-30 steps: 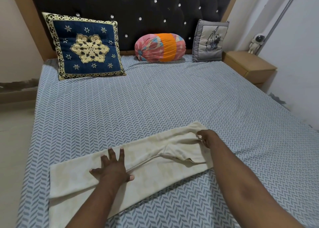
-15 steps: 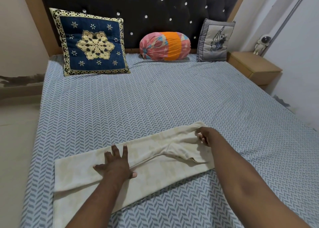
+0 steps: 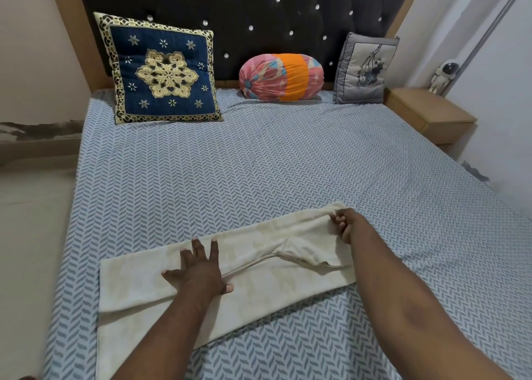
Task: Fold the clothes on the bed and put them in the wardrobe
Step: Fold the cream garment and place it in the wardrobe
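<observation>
step: folding cream trousers (image 3: 259,276), laid across the near bed (image 3: 259,172) | left hand (image 3: 198,270) flat, fingers spread, pressing the legs | right hand (image 3: 347,227) pinching the waistband | advice: we keep edges aligned, smooth creases before folding over

text: none can be read | labels, brands: none can be read | numbers, signs: none can be read
</observation>
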### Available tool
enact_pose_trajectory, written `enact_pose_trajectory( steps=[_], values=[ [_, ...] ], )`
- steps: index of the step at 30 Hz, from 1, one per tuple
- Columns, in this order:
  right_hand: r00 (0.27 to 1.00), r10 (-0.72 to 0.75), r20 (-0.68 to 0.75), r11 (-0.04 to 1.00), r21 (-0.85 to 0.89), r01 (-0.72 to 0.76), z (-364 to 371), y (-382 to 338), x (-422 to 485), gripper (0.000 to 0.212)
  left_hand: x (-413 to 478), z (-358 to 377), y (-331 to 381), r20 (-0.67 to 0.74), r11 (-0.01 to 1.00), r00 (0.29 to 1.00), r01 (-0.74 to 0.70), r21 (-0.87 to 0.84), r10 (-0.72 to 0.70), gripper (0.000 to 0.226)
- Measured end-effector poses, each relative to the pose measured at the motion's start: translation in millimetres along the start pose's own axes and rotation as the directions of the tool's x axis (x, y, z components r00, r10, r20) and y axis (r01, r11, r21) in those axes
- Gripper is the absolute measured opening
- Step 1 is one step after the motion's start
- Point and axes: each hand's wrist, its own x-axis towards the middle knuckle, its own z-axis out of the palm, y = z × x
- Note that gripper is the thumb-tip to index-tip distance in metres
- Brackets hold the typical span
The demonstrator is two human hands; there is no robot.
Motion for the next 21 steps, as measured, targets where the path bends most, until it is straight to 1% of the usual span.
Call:
enact_pose_trajectory(
  steps=[2, 3, 4, 7, 10, 12, 15, 18, 21],
  values=[
    [0.996, -0.019, 0.092, 0.996, 0.090, 0.010, -1, -8, -1, 0.028, 1, 1, -1, -0.002, 1.000, 1.000, -0.001, 0.000, 0.001, 0.127],
    [0.992, -0.024, 0.121, 0.994, 0.106, 0.011, -2, -11, -2, 0.030, 1, 1, -1, 0.000, 1.000, 1.000, 0.000, -0.002, 0.000, 0.127],
    [0.992, -0.025, 0.122, 0.995, 0.102, 0.013, -2, -13, -3, 0.031, 2, 1, -1, 0.002, 1.000, 1.000, 0.002, -0.001, -0.002, 0.128],
    [0.998, -0.041, 0.056, 0.998, 0.043, 0.038, -5, -15, 4, 0.024, 3, 1, 0, 0.005, 1.000, 1.000, 0.006, -0.003, -0.006, 0.128],
    [0.999, -0.038, 0.027, 0.999, 0.039, 0.037, -7, -11, 8, 0.026, 1, 0, 1, 0.006, 1.000, 1.000, 0.005, -0.006, -0.005, 0.128],
    [0.996, -0.084, 0.009, 0.995, 0.050, 0.083, -6, -11, 4, 0.022, 1, 0, 1, 0.009, 1.000, 1.000, 0.006, -0.005, -0.006, 0.127],
    [0.974, -0.221, -0.039, 0.964, 0.143, 0.225, -7, -11, 1, 0.013, 2, 1, 0, 0.007, 1.000, 1.000, 0.008, -0.006, -0.008, 0.128],
    [0.958, -0.283, -0.040, 0.936, 0.205, 0.285, -14, -6, 2, 0.008, 2, 1, 0, 0.011, 1.000, 1.000, 0.008, -0.006, -0.008, 0.128],
    [0.948, -0.313, -0.050, 0.938, 0.140, 0.317, -21, 0, 9, 0.004, 2, 1, 0, 0.014, 1.000, 1.000, 0.007, -0.005, -0.007, 0.129]
  ],
)
